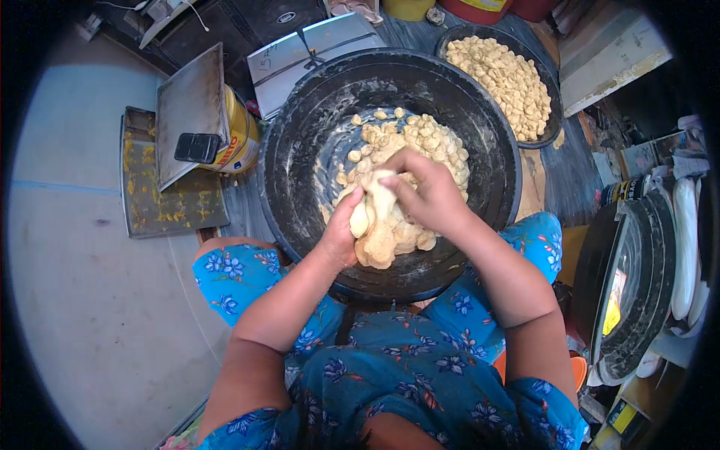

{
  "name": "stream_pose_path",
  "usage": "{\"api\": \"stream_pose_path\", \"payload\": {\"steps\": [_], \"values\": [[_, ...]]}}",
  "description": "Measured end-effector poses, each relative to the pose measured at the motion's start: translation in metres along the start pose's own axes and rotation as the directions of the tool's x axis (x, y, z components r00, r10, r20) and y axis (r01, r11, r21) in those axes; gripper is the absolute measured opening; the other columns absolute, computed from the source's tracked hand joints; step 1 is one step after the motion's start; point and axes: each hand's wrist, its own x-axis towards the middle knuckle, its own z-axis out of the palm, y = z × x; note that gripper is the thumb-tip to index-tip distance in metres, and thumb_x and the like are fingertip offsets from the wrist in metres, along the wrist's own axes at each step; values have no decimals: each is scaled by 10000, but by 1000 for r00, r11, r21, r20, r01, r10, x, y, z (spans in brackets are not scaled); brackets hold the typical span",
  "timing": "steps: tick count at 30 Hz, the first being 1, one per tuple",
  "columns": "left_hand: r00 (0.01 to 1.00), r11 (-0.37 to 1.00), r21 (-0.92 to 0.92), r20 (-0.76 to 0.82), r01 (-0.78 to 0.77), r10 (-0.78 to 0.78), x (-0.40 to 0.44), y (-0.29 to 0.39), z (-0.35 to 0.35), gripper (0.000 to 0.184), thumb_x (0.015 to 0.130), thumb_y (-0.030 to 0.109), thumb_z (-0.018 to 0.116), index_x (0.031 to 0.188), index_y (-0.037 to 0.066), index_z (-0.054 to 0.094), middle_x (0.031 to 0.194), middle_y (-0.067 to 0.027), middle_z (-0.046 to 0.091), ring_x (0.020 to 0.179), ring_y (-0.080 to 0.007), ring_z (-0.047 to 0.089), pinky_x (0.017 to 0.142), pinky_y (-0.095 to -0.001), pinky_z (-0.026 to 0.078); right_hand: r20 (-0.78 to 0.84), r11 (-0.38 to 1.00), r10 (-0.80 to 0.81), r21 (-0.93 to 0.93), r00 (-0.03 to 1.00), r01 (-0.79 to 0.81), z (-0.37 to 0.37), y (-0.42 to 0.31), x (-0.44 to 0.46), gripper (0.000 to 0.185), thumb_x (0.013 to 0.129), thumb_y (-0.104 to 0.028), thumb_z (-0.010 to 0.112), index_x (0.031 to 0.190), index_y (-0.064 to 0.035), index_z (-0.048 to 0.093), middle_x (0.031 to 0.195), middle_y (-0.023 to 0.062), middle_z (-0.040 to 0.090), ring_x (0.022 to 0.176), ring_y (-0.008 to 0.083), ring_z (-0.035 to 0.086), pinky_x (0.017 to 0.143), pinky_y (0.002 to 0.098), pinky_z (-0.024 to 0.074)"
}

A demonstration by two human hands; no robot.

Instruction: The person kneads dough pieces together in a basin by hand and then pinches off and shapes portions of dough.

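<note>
A wide black basin [300, 191] stands between my knees. Small rounded dough pieces [442, 142] and a larger lump of pale dough [379, 244] lie inside it. My left hand [341, 231] is wrapped round the left side of a piece of soft dough [380, 199] above the basin. The fingers of my right hand [429, 191] pinch the top of that same dough. Both hands are close together over the heap, and the lower end of the held dough hangs against the larger lump.
At the upper right is a round black tray [553, 112] full of dough pieces [499, 86]. On the left are a yellow bucket [238, 139], a leaning metal tray [191, 112] with a phone [198, 148], and a stained tray [169, 206]. Another black basin [637, 277] leans at the right.
</note>
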Motion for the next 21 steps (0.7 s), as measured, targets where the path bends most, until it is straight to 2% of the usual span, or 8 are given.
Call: {"api": "stream_pose_path", "payload": {"steps": [3,4,7,8,11,15,18,21], "values": [[995,996,-6,32,93,-93,-2,-1,-2,590,924,469,399,1309,23,403,1235,-177,532,1137,-324,532,988,-462,414,-253,881,141,472,957,-5,0,18,14,149,923,-92,505,1066,-54,526,996,72,601,851,149,586,753,257,465],[994,995,-17,43,100,-99,-4,-2,-1,543,949,428,370,1324,36,382,1197,-160,549,1107,-291,554,954,-438,449,-237,815,144,580,961,21,-5,17,17,194,944,-81,441,1127,-60,503,1006,68,590,819,155,587,708,283,491],[996,998,22,55,65,-66,-6,-3,1,598,936,493,375,1338,50,362,1214,-155,534,1111,-282,551,951,-432,452,186,426,314,849,931,-313,-15,11,13,218,949,-114,427,1142,-48,504,999,85,591,827,161,594,696,310,514],[996,999,21,85,27,-28,-5,-2,1,645,915,538,379,1345,57,353,1224,-154,525,1125,-290,540,958,-451,443,300,263,180,903,937,-339,-12,24,12,242,949,-170,440,1149,-50,503,1003,97,590,832,176,606,664,320,532],[990,997,41,129,-63,57,-2,0,2,749,867,639,388,1359,77,333,1239,-146,506,1154,-305,518,967,-488,430,408,155,212,883,888,-443,-7,10,9,232,947,-204,469,1117,-52,509,1041,87,580,763,167,606,632,270,533],[997,997,69,78,-30,25,-4,4,-8,715,862,568,480,1361,80,325,1226,-143,514,1132,-302,534,954,-475,454,368,473,209,773,906,-423,5,14,9,304,898,-227,588,1135,-52,512,1063,88,569,807,168,606,674,289,534],[994,991,128,111,-27,12,-3,3,-14,675,865,460,552,1361,64,319,1229,-149,518,1117,-307,546,953,-470,458,422,524,295,678,857,-515,-2,8,13,292,899,-223,591,1116,-36,532,1058,75,573,836,156,589,740,297,504],[996,986,164,87,-35,21,-2,3,-11,650,865,378,585,1358,49,318,1237,-152,518,1107,-305,554,951,-463,461,254,859,278,366,927,-358,5,10,17,256,889,-147,585,1115,-29,566,1033,59,573,811,102,584,722,244,475]]}}
